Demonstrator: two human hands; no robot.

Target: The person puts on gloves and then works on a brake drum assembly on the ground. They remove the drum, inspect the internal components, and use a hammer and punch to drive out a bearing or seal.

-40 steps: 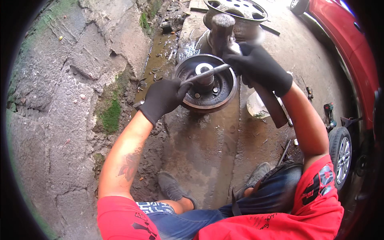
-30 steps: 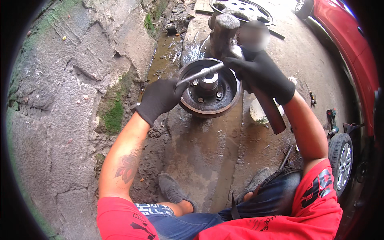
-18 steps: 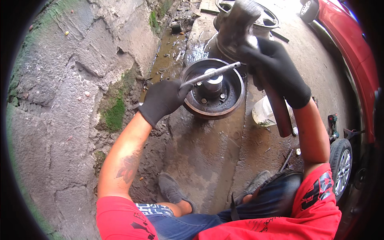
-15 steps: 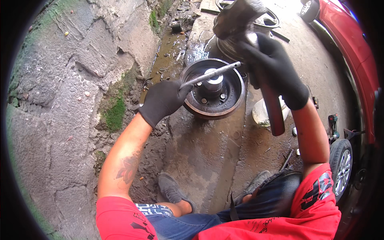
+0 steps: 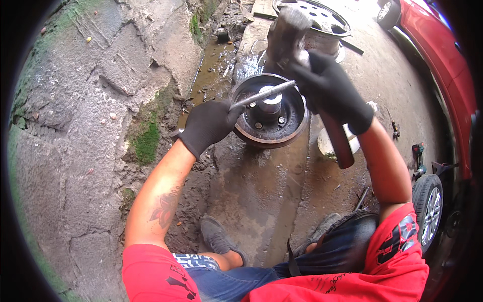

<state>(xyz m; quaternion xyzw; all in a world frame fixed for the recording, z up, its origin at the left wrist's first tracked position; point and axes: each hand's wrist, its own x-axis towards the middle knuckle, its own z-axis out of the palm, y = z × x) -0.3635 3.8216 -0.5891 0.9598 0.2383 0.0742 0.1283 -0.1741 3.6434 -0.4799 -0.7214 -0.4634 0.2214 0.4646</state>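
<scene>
Hammer head (image 5: 287, 27) motion-blurred; handle partly hidden by gloved right hand (image 5: 329, 88); alloy rim (image 5: 322, 15) cut off at top edge

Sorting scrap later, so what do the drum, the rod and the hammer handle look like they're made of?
Brake drum: cast iron or steel by its look, dull dark grey with rusty brown rim. Rod in the left hand: bare steel, bright silvery sheen. Hammer handle in the right hand: probably wood, smooth reddish brown.
</scene>
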